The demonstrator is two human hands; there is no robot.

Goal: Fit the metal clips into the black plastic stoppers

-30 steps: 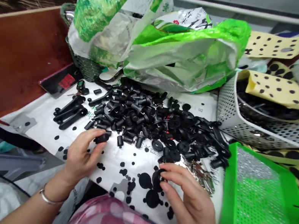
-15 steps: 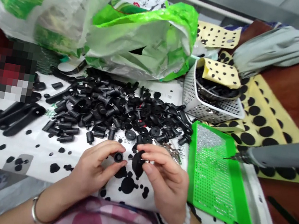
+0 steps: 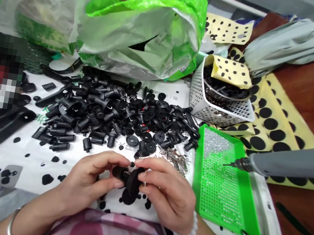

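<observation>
My left hand (image 3: 85, 180) pinches a small black plastic cylinder (image 3: 118, 172) between thumb and forefinger. In my right hand (image 3: 171, 197), the fingertips grip a round black plastic disc (image 3: 133, 182) seen nearly edge-on. A small shiny metal bit (image 3: 144, 184) shows at the disc's right side by my fingers. The two parts meet or nearly meet between my hands; whether they are joined, I cannot tell. Just beyond my hands lies a large pile of black plastic parts (image 3: 100, 111), with thin metal pieces (image 3: 178, 161) at its right edge.
A green tray (image 3: 252, 207) of tiny silvery pieces lies at right, with a grey electric screwdriver (image 3: 295, 160) reaching over it. Behind stands a white basket (image 3: 218, 114) of black parts. Plastic bags (image 3: 139, 45) line the back. Black handle-like parts (image 3: 11, 128) lie at left.
My two hands have come closer, bringing the cylinder up to the disc. The cylinder has turned from end-on to sideways. The view has shifted slightly.
</observation>
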